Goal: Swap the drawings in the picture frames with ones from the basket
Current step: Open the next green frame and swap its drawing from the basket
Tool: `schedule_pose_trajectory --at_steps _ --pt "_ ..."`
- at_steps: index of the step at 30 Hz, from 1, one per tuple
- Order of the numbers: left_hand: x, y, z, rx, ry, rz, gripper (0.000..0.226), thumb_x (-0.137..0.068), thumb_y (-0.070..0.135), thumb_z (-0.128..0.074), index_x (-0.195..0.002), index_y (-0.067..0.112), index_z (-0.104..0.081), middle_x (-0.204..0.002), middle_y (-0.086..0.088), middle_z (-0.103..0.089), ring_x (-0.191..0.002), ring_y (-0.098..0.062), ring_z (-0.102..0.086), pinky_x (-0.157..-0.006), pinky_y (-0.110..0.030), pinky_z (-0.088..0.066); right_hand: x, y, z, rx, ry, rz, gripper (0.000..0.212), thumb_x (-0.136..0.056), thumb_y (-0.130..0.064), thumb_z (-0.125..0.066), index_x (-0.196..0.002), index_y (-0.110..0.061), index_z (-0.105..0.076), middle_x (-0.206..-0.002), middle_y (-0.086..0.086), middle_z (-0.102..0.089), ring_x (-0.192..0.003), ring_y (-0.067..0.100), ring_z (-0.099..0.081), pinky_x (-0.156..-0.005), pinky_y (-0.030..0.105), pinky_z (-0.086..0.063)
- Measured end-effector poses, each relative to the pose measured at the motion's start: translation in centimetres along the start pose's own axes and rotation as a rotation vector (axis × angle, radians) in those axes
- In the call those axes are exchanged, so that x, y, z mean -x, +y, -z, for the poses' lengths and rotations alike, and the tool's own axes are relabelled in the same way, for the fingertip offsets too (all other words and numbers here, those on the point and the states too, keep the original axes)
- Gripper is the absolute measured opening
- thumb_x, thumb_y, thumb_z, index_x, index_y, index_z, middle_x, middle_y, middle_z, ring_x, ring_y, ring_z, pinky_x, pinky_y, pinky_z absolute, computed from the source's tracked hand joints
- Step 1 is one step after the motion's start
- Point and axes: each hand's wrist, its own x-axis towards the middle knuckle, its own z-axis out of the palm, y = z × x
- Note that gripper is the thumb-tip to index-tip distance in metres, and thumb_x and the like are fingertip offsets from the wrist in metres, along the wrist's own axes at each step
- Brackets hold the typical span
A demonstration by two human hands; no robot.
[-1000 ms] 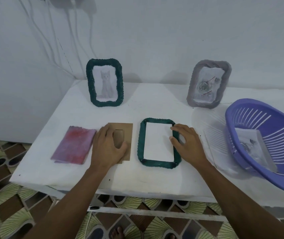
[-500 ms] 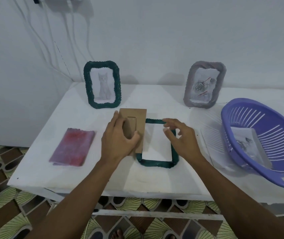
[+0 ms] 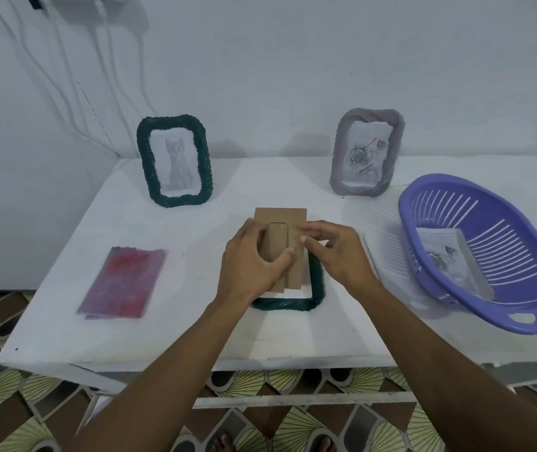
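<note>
Cardboard backing board (image 3: 280, 216) sits in the grip of the left hand (image 3: 254, 265). The fingers curl round its left edge and the thumb lies across the folded stand flap on its back. The right hand (image 3: 335, 252) comes in from the other side with loosely bent fingers at the board's right edge; I cannot tell whether it pinches that edge or only touches it.

Directly under the board lies the dark green frame (image 3: 317, 278), flat on the table (image 3: 162, 337) near the middle of the front edge. Only its right side and front rail show. The board's long axis and the frame's both run from the front edge toward the back edge, but the board sits further toward the back, so its far end overhangs the frame. Seating it probably means drawing it toward the front edge and lowering it square into the opening.

The left hand carries the board, and the right is the nearer one to steady the frame's right rail.

The purple basket (image 3: 476, 252), holding a drawing (image 3: 450, 259), stands at the table's right edge, well apart.
</note>
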Motion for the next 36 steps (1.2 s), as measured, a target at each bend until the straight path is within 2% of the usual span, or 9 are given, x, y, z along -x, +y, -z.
schedule_pose_trajectory --at_steps 3,7,10,14,18,23,27,32,36 --pt "-0.5 -0.2 0.5 0.201 -0.023 0.066 0.033 -0.083 0.039 -0.070 -0.113 0.027 -0.062 -0.108 0.019 -0.060 -0.096 0.001 -0.058 -0.085 -0.020 -0.051 -0.3 0.2 0.6 -0.068 0.017 -0.064 0.021 -0.085 -0.017 -0.071 -0.103 -0.028 -0.073 -0.091 -0.010 -0.073 -0.085 0.001 -0.065 -0.072 0.011 -0.044" --pt "-1.4 -2.4 1.1 0.160 -0.143 -0.023 0.033 -0.087 0.017 -0.068 -0.119 0.020 -0.064 -0.113 0.010 -0.059 -0.090 0.000 -0.058 -0.087 -0.026 -0.051 -0.3 0.7 1.0 -0.099 -0.002 -0.128 0.024 -0.085 -0.017 -0.071 -0.107 -0.028 -0.072 -0.086 -0.007 -0.073 -0.086 0.002 -0.063 -0.073 0.009 -0.044" --pt "-1.7 -3.7 1.2 0.060 -0.209 -0.082 0.043 -0.085 0.018 -0.071 -0.127 0.022 -0.060 -0.122 0.008 -0.055 -0.107 -0.006 -0.052 -0.095 -0.025 -0.042 -0.1 0.9 0.8 -0.092 -0.015 -0.138 0.026 -0.085 -0.017 -0.072 -0.109 -0.027 -0.072 -0.084 -0.005 -0.073 -0.083 -0.002 -0.062 -0.070 0.007 -0.046" --pt "-1.8 -4.3 1.1 0.002 -0.217 -0.094 0.049 -0.085 0.020 -0.072 -0.131 0.023 -0.057 -0.129 0.006 -0.052 -0.120 -0.010 -0.041 -0.106 -0.029 -0.034 -0.4 1.4 0.3 -0.061 -0.035 -0.143 0.027 -0.085 -0.018 -0.072 -0.110 -0.028 -0.071 -0.083 -0.005 -0.072 -0.087 0.006 -0.065 -0.084 0.024 -0.051" --pt "-1.7 -4.9 0.9 -0.039 -0.220 -0.106 0.051 -0.084 0.025 -0.072 -0.132 0.024 -0.055 -0.130 0.005 -0.052 -0.121 -0.012 -0.040 -0.107 -0.035 -0.034 -0.3 1.7 0.1 -0.010 -0.053 -0.129 0.028 -0.085 -0.017 -0.072 -0.111 -0.026 -0.071 -0.082 -0.003 -0.070 -0.077 -0.001 -0.061 -0.075 0.008 -0.045" --pt "-1.7 -5.4 0.6 -0.059 -0.233 -0.140 0.053 -0.082 0.030 -0.070 -0.132 0.022 -0.055 -0.128 0.004 -0.053 -0.121 -0.015 -0.041 -0.106 -0.042 -0.036 -0.2 2.1 -0.1 0.050 -0.060 -0.142 0.029 -0.085 -0.018 -0.072 -0.112 -0.028 -0.070 -0.084 -0.006 -0.070 -0.082 0.002 -0.062 -0.074 0.006 -0.040" --pt "-1.7 -5.8 0.5 -0.120 -0.240 -0.166 0.056 -0.080 0.042 -0.061 -0.132 0.023 -0.054 -0.126 0.004 -0.054 -0.119 -0.015 -0.041 -0.103 -0.040 -0.036 0.0 2.2 -0.3 0.229 -0.049 -0.052 0.030 -0.085 -0.021 -0.071 -0.114 -0.028 -0.069 -0.082 -0.014 -0.064 -0.083 0.002 -0.054 -0.080 0.012 -0.040" --pt "-1.7 -6.1 0.3 -0.311 -0.229 -0.247 0.060 -0.080 0.056 -0.047 -0.131 0.025 -0.056 -0.125 0.006 -0.056 -0.120 -0.014 -0.040 -0.093 -0.031 -0.031 0.0 3.4 -0.6 0.494 -0.050 0.108 0.027 -0.088 -0.026 -0.067 -0.114 -0.029 -0.068 -0.089 -0.009 -0.066 -0.094 0.018 -0.048 -0.085 0.041 -0.046" --pt "-1.2 -6.4 0.3 -0.441 -0.223 -0.323 0.060 -0.083 0.058 -0.036 -0.126 0.023 -0.060 -0.126 0.005 -0.057 -0.121 -0.016 -0.041 -0.095 -0.037 -0.034 0.0 3.9 -0.8 0.656 -0.075 0.170 0.025 -0.090 -0.031 -0.062 -0.114 -0.028 -0.069 -0.102 -0.005 -0.064 -0.099 0.017 -0.045 -0.084 0.040 -0.043"
